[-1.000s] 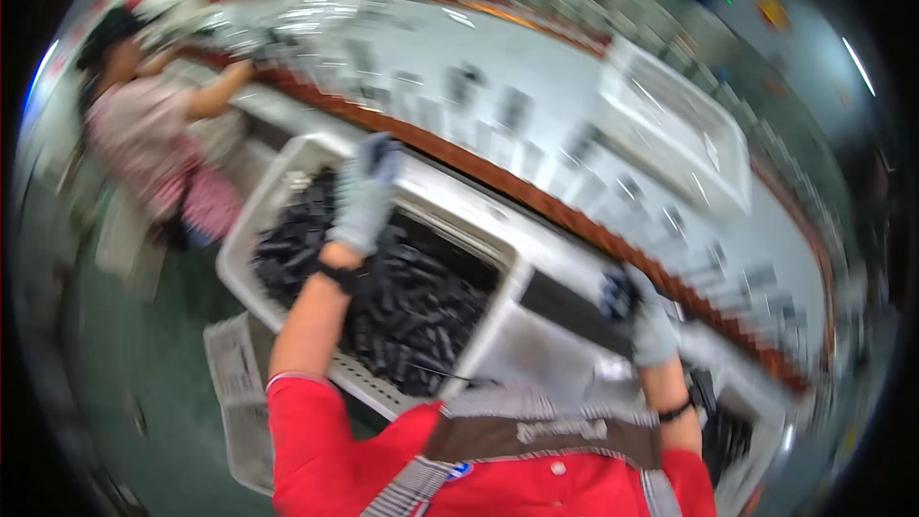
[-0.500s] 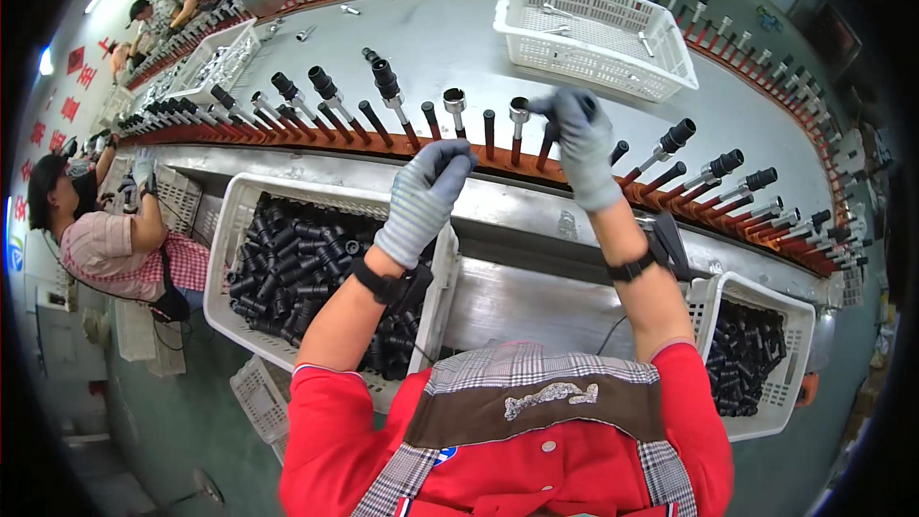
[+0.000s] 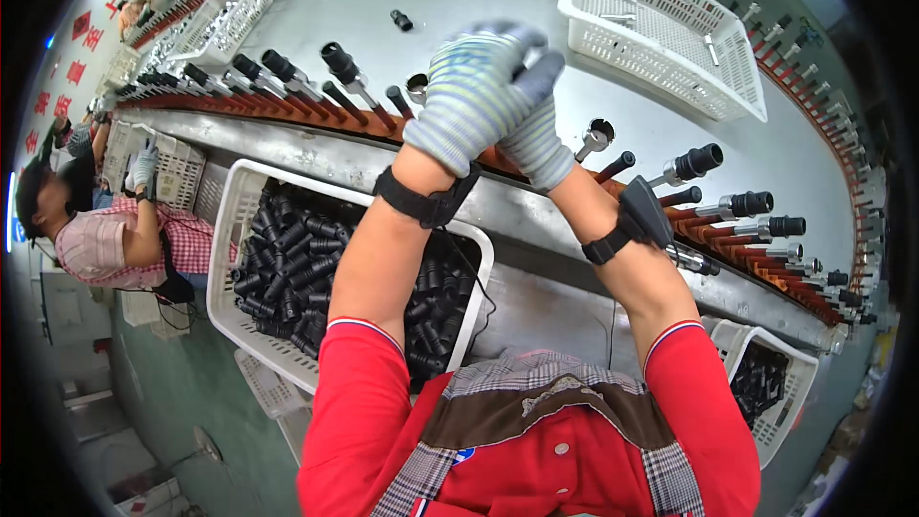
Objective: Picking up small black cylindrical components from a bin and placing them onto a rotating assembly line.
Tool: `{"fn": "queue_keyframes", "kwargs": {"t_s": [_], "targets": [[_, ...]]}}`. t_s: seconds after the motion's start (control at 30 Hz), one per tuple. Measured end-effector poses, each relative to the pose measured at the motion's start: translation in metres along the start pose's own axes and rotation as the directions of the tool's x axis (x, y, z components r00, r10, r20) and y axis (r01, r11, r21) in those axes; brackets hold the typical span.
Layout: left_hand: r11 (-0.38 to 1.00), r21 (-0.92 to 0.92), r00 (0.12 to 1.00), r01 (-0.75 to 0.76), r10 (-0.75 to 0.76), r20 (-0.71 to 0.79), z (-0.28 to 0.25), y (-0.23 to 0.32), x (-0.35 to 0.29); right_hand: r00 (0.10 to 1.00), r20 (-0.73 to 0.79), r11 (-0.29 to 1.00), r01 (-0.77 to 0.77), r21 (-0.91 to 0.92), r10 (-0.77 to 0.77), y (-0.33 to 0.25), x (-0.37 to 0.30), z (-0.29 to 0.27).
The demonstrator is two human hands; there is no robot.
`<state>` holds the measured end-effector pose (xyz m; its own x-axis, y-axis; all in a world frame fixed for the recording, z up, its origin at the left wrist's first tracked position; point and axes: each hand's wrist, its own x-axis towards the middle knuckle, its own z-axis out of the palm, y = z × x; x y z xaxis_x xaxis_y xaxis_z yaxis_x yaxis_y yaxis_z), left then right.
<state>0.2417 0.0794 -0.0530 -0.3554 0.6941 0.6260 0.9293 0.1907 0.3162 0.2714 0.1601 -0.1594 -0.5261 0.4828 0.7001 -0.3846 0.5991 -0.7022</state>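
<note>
Both my hands wear pale striped gloves with grey fingers and meet above the row of upright posts. My left hand (image 3: 474, 96) lies in front, its fingers closed; whatever is in them is hidden. Behind it, my right hand (image 3: 541, 146) shows only its back and wrist, with its fingers covered. Beside my left hand stands a silver metal socket (image 3: 417, 84) on a post. To the right of my right hand is another open-topped silver socket (image 3: 595, 137). Farther right, a black ribbed fitting (image 3: 699, 162) sits on a silver socket.
A white crate of black fittings (image 3: 222, 258) stands below left, another white crate (image 3: 799, 402) at lower right. On the grey table lie a loose black fitting (image 3: 401, 20) and a white basket (image 3: 661, 62) holding a few metal parts. A co-worker (image 3: 124, 230) works at left.
My hands were apart over the posts and are now together, the right one moved left, the left one up and right. The view has shifted.
</note>
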Motion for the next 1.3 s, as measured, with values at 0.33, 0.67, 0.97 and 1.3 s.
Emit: {"fn": "queue_keyframes", "kwargs": {"t_s": [0.33,0.67,0.97,1.3], "targets": [[0.960,0.241,0.982,0.139,-0.165,0.091,-0.013,-0.082,-0.018,0.955,0.293,0.992,0.070,-0.106,-0.036,0.011,0.021,0.088],[0.935,0.055,0.925,0.349,-0.335,-0.180,-0.043,-0.134,-0.050,0.874,0.436,0.977,-0.188,-0.104,0.215,-0.010,0.028,0.174],[0.824,0.240,0.850,0.512,-0.448,-0.277,-0.112,-0.170,-0.085,0.396,0.685,0.706,-0.665,-0.245,0.612,-0.105,0.030,0.188],[0.892,0.404,0.866,0.201,-0.355,0.353,-0.065,-0.035,-0.294,0.549,0.733,0.895,-0.407,-0.184,0.401,-0.192,-0.141,-0.099]]}}
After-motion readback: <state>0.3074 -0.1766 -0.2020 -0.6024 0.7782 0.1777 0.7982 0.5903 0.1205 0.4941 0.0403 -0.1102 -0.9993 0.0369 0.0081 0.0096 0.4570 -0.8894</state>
